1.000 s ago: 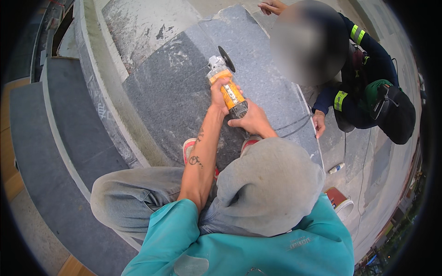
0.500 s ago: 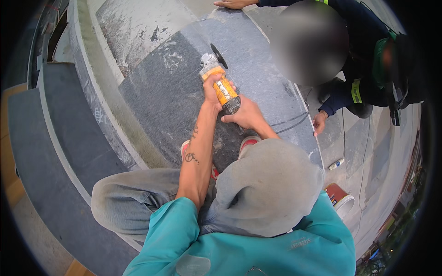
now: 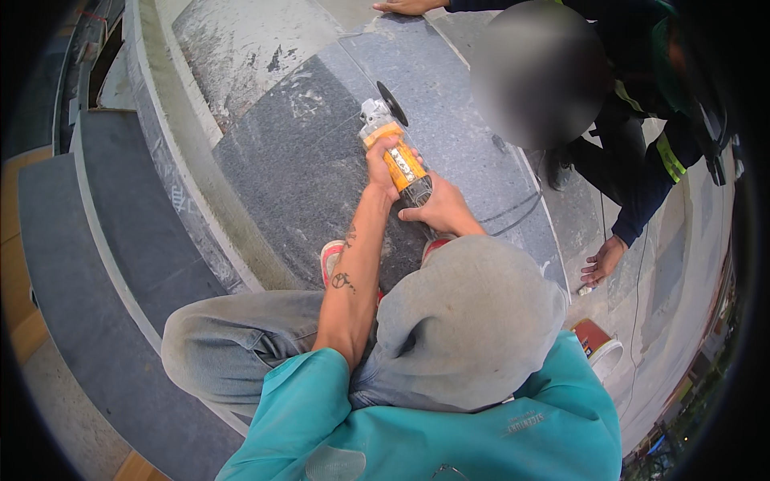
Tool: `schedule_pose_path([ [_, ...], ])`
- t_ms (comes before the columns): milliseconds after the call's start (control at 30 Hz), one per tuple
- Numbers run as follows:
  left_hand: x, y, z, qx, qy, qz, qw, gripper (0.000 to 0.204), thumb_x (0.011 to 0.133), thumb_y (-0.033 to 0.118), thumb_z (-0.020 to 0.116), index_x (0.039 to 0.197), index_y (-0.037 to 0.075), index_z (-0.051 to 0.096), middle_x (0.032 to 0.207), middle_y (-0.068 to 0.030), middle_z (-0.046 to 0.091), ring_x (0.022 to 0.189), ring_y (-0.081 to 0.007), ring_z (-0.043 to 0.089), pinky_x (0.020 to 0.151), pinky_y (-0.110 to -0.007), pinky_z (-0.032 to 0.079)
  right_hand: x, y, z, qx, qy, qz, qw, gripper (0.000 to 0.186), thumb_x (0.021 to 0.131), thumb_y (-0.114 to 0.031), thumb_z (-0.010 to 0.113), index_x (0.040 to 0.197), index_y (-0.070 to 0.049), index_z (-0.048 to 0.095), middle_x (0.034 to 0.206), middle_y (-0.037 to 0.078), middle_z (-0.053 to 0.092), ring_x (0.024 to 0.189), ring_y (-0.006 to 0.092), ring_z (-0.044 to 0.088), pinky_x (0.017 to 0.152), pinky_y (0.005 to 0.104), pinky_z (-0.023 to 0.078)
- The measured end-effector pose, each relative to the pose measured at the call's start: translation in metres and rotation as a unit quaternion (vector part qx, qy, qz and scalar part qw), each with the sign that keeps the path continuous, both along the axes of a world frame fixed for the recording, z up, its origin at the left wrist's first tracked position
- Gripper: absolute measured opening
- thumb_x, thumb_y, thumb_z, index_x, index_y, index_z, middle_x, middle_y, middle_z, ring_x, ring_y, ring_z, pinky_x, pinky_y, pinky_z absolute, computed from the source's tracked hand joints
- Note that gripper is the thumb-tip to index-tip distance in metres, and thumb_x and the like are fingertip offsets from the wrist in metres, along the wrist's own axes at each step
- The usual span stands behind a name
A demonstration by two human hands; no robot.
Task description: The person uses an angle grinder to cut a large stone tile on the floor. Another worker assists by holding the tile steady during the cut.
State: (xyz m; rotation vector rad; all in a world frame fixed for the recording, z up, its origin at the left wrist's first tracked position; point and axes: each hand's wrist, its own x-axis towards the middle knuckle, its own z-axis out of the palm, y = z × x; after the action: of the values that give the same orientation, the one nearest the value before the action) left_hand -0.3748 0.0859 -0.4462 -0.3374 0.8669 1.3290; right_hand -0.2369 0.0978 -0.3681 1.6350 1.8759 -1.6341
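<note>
An orange and grey angle grinder (image 3: 399,157) with a dark disc (image 3: 391,103) is held over a dark grey granite slab (image 3: 297,160). My left hand (image 3: 382,163) grips the middle of its body. My right hand (image 3: 439,212) is closed around its rear end, where a black cable (image 3: 513,215) leaves across the slab. The disc is tilted on edge above the stone; I cannot tell whether it touches. A grey hood (image 3: 465,321) and teal shirt fill the lower middle and hide part of my arms.
A co-worker in dark clothes with reflective bands crouches at the upper right, one hand (image 3: 409,6) on the slab's far edge, the other hand (image 3: 601,260) low by the pavement. Stone steps (image 3: 120,232) drop at left. A red and white tub (image 3: 600,346) stands at right.
The co-worker has leaned further in over the slab's right side. The grinder has shifted slightly, with both my hands still on it.
</note>
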Motion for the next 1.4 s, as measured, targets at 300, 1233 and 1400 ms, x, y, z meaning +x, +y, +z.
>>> schedule_pose_path([
  [300,0.001,0.013,0.001,0.013,0.007,-0.008,1.0,0.036,0.075,0.03,0.058,0.101,0.005,0.052,0.077,-0.0132,0.057,0.067,-0.0271,0.06,0.06,-0.042,0.054,0.0,0.009,-0.006,0.019,-0.022,0.017,0.999,0.079,0.054,-0.033,0.084,0.118,0.001,0.054,0.103,0.022,0.066,0.097,0.0347,0.064,0.085,0.0393,0.049],
  [1233,0.006,0.001,0.001,0.023,-0.003,-0.008,1.0,0.036,0.076,0.031,0.057,0.102,0.008,0.052,0.077,-0.0132,0.057,0.066,-0.026,0.061,0.059,-0.04,0.053,0.005,-0.001,-0.002,0.018,-0.029,0.026,0.999,0.078,0.055,-0.033,0.084,0.116,0.004,0.054,0.103,0.022,0.065,0.098,0.0347,0.063,0.087,0.0386,0.047],
  [1400,-0.009,0.007,-0.011,0.021,-0.003,-0.011,1.0,0.038,0.075,0.033,0.058,0.098,0.004,0.052,0.076,-0.0132,0.057,0.066,-0.0256,0.061,0.058,-0.04,0.054,-0.01,0.012,-0.005,-0.005,-0.037,0.045,0.998,0.08,0.054,-0.037,0.084,0.116,0.004,0.052,0.106,0.023,0.064,0.1,0.036,0.063,0.087,0.0406,0.049],
])
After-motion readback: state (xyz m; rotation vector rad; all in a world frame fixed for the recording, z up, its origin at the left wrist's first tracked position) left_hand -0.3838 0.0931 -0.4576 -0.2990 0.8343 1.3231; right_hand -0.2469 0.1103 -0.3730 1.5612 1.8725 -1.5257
